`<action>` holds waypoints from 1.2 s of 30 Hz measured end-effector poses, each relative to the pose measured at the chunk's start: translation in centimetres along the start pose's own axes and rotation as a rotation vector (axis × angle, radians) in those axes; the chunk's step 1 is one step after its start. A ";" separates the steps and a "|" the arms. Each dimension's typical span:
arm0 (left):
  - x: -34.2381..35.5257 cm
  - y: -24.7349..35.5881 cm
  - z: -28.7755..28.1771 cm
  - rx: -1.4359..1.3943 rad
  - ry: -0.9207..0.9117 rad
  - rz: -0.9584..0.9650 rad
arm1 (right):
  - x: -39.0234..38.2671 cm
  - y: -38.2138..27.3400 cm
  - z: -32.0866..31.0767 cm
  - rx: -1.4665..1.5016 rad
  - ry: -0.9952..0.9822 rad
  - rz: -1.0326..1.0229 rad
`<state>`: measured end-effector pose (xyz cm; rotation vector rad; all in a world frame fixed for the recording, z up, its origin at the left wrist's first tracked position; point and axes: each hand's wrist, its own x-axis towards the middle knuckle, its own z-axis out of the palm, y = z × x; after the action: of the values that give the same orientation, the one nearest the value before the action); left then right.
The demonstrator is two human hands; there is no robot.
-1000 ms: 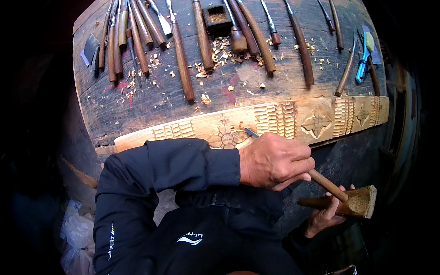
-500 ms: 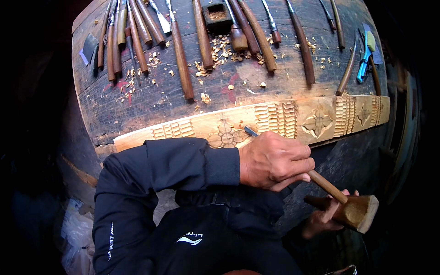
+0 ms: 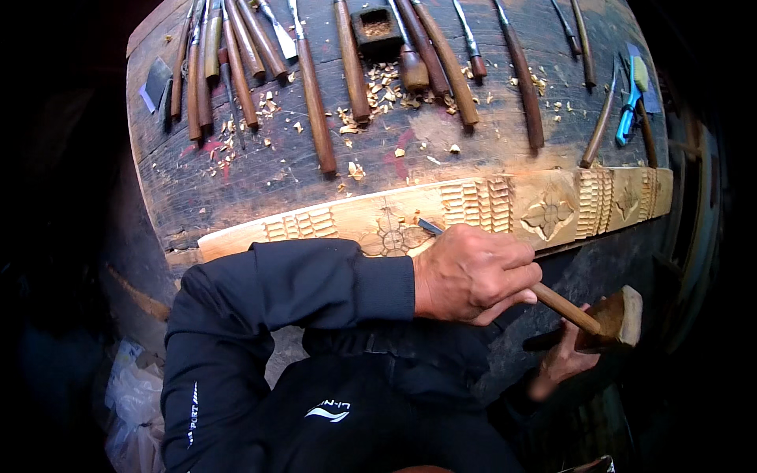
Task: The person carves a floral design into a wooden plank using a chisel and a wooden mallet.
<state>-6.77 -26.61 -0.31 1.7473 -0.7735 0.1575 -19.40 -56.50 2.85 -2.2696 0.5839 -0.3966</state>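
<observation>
My left hand [image 3: 477,276] is closed round a wood-carving chisel [image 3: 568,309], its wooden handle slanting down to the right. The chisel's metal blade meets the pale carved board [image 3: 424,202], at the right side of a flower outline [image 3: 392,235]. Over to the right, my right hand [image 3: 568,361] grips a wooden mallet [image 3: 619,317], with its fingers partly hidden. The mallet's head is by the butt of the chisel handle; whether they touch I cannot tell. Small chips lie near the blade. My left sleeve covers part of the board's near edge.
Several wooden-handled chisels [image 3: 314,110] lie along the far side of the dark workbench [image 3: 260,169]. Among them are a small square box [image 3: 375,30] and scattered wood shavings [image 3: 382,91]. A blue brush [image 3: 628,114] lies at the right, and a clear plastic bag [image 3: 134,402] is at lower left.
The mallet in my right hand has moved up and turned, its head now more upright beside the chisel's butt. My left hand and the chisel stay nearly in place.
</observation>
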 end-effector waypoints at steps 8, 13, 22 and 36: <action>0.1 -0.2 0.3 0.032 -0.009 -0.048 | 0.7 -0.2 1.2 0.064 0.022 0.064; 0.0 0.0 0.1 0.058 0.013 -0.075 | 0.8 1.2 1.1 -0.090 -0.034 -0.059; -3.3 1.2 1.9 0.172 -0.170 0.437 | 4.4 -2.0 4.4 -0.203 0.174 -0.102; -4.2 1.9 3.7 0.041 -0.064 0.279 | 8.8 -6.3 12.9 -0.348 0.012 -0.608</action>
<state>-12.16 -28.42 -2.01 1.6829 -1.0660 0.3082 -4.35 -49.58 -0.33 -2.7627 -0.0612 -0.6399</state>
